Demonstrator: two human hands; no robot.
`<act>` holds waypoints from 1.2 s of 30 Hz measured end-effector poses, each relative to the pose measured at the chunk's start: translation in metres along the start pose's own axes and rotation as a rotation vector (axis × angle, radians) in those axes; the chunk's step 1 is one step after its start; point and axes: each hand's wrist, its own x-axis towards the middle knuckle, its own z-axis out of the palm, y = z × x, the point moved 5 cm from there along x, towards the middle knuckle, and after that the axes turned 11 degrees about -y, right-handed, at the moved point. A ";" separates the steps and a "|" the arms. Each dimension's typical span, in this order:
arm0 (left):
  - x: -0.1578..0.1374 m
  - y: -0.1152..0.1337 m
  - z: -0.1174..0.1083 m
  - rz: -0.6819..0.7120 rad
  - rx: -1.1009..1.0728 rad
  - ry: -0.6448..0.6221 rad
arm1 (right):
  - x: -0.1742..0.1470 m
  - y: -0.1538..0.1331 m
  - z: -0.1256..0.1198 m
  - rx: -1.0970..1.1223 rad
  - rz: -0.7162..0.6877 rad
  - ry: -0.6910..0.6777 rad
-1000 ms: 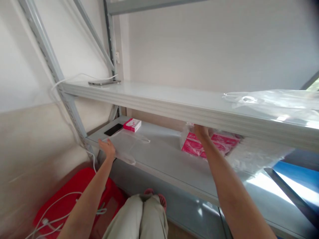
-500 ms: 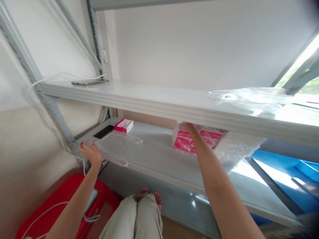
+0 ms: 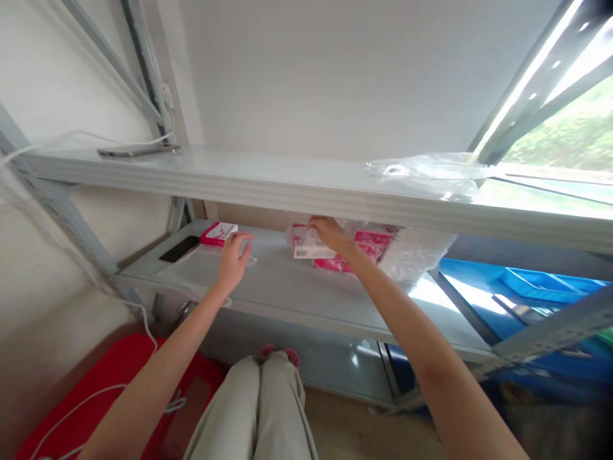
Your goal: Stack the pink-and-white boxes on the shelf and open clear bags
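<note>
On the lower shelf, my right hand [image 3: 331, 234] grips a pink-and-white box [image 3: 312, 251] with a barcode on its side. Around and behind that box lie pink packages [image 3: 371, 243] in clear plastic. My left hand [image 3: 232, 263] hovers over the shelf with fingers apart and nothing in them. Just behind it sits another pink-and-white box [image 3: 215, 234], beside a black phone [image 3: 179, 249]. A flat clear plastic bag [image 3: 191, 271] spreads beneath and left of my left hand, partly covered by it.
The upper shelf edge [image 3: 268, 191] overhangs the lower shelf [image 3: 282, 287]. Above lie another phone [image 3: 138, 151] and a crumpled clear bag [image 3: 431, 172]. Bubble wrap [image 3: 416, 252] and a blue tray [image 3: 541, 285] are at right; a red stool [image 3: 119, 364] stands low left.
My right hand has moved left with a pink-and-white box now in its grip. My left hand has shifted right, off the bag's left edge toward the small box. The view has turned right.
</note>
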 end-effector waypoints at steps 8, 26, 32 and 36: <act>-0.019 0.022 0.134 -0.082 -0.148 -0.591 | -0.071 -0.068 0.082 -0.085 0.007 -0.112; -0.039 -0.013 0.053 -0.142 -0.028 -0.070 | -0.176 -0.009 0.070 0.271 0.721 0.548; -0.028 0.071 0.087 0.268 0.056 -0.731 | -0.132 -0.075 0.056 -0.088 0.167 0.131; -0.039 0.056 0.089 0.179 0.258 -0.962 | -0.127 -0.081 0.073 -0.309 0.012 -0.354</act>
